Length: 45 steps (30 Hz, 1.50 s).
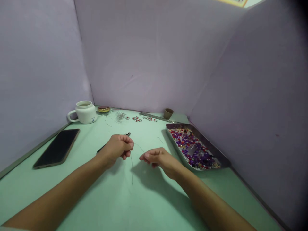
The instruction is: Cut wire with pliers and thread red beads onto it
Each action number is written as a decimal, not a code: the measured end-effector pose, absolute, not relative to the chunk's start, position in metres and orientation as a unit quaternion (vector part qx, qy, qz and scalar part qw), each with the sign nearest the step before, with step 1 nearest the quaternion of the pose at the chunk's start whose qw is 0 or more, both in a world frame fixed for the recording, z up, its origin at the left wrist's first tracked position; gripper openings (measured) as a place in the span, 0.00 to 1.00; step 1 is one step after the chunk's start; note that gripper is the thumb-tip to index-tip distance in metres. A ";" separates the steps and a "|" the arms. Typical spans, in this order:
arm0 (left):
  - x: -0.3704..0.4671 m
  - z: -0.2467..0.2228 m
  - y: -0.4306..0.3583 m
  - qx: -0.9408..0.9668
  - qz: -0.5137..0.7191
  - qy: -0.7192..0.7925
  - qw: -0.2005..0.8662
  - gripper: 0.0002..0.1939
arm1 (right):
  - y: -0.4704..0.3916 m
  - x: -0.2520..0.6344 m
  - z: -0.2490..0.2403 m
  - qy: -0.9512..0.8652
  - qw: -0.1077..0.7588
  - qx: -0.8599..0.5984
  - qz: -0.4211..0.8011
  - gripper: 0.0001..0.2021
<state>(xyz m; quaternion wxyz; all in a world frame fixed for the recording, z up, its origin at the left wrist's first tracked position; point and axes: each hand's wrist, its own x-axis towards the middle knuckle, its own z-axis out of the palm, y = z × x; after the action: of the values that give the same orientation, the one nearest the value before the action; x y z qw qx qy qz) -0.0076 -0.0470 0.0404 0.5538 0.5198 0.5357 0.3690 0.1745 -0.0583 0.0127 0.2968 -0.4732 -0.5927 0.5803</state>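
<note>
A thin wire is pinched between the thumb and forefinger of my left hand. One length hangs down from the fingers, and another arcs rightward to my right hand. My right hand is closed in a pinch on that end. Whether a bead sits in either hand's fingertips is hidden. Partly covered by my left hand lie pliers with a dark handle and metal tip. Right of my right hand stands a metal tray holding many purple, red and gold beads.
A dark phone lies at left, with a white mug behind it. Along the back are a round lid, wire scraps, red-beaded pieces, long rods and a small brown cup. Pale walls enclose three sides.
</note>
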 end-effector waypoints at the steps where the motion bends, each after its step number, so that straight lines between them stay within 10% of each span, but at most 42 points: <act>1: -0.008 0.042 -0.047 0.516 0.372 0.534 0.557 0.03 | -0.058 0.174 0.012 -0.551 0.292 -0.460 0.632 0.09; 45: -0.017 0.050 -0.041 0.501 0.402 0.528 0.555 0.03 | -0.062 0.165 -0.011 -0.502 0.239 -0.321 0.766 0.18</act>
<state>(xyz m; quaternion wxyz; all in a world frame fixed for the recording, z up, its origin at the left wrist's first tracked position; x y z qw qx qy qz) -0.0171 -0.0415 0.0503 0.5555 0.5009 0.5284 0.4016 0.1652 -0.0617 -0.0111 0.2387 -0.3212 -0.5025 0.7664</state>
